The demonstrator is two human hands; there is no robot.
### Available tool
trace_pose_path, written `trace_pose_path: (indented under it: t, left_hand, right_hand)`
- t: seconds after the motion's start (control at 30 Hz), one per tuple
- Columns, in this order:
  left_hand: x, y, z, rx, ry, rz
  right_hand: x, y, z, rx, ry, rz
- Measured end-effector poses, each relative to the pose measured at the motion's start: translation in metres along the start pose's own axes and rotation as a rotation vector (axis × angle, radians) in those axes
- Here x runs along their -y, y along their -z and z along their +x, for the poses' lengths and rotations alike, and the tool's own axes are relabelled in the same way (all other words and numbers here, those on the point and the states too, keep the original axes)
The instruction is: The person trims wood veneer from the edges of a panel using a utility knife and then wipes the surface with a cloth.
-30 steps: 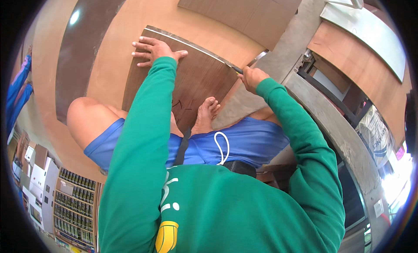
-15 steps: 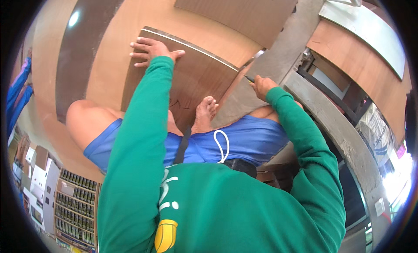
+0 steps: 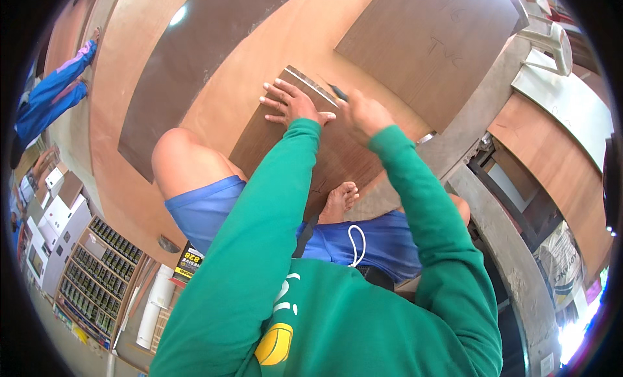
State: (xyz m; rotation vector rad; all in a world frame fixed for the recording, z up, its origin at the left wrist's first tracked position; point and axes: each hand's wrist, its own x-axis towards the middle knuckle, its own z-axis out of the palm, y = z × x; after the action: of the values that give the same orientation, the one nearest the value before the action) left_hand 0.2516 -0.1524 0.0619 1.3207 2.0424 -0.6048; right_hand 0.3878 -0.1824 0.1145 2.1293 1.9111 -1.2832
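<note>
My left hand [image 3: 293, 106] lies spread, pressing on a dark brown wood-grain board [image 3: 259, 151] between my legs, just below a thin white strip [image 3: 324, 97] along the board's top edge. My right hand [image 3: 363, 114] grips a dark slim cutting tool, like a knife [image 3: 337, 91], held at that strip a short way right of my left fingers. The board rests on a larger light wooden sheet [image 3: 220, 104]. My bare foot [image 3: 341, 202] is on the board's lower part.
Another brown board [image 3: 402, 46] lies ahead. A white plastic chair [image 3: 555, 49] and stacked panels [image 3: 532, 137] stand at right. At left are a co-worker's limbs in blue clothing [image 3: 48, 98], a shelf of small items [image 3: 97, 279], a white roll [image 3: 156, 302] and a box [image 3: 185, 267].
My right hand moved down past the strip's right end, then back up and leftward to the strip near my left hand, still holding the tool. The whole view has shifted.
</note>
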Motion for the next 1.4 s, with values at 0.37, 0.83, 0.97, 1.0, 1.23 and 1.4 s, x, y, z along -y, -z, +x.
trace_pose_path:
  t: [0.37,0.83,0.97,1.0,1.23,1.4]
  left_hand:
    - [0.013,-0.042,0.026,-0.152,-0.019,-0.074]
    - [0.014,-0.033,0.020,-0.112,-0.056,-0.044]
    - [0.013,-0.043,0.026,-0.172,-0.047,-0.027]
    - [0.014,-0.047,0.034,-0.174,-0.043,-0.027]
    - [0.003,-0.013,0.008,-0.015,-0.012,-0.033]
    - [0.001,-0.008,0.002,-0.021,-0.021,-0.014]
  right_hand:
    - [0.063,-0.024,0.075,0.279,-0.171,-0.057]
    - [0.071,-0.018,0.095,0.419,-0.192,-0.199]
    - [0.071,-0.018,0.084,0.382,-0.217,-0.195]
    - [0.072,-0.014,0.081,0.384,-0.212,-0.195]
    - [-0.005,-0.031,0.032,0.337,-0.173,-0.233]
    - [-0.063,-0.024,-0.045,0.357,-0.327,-0.289]
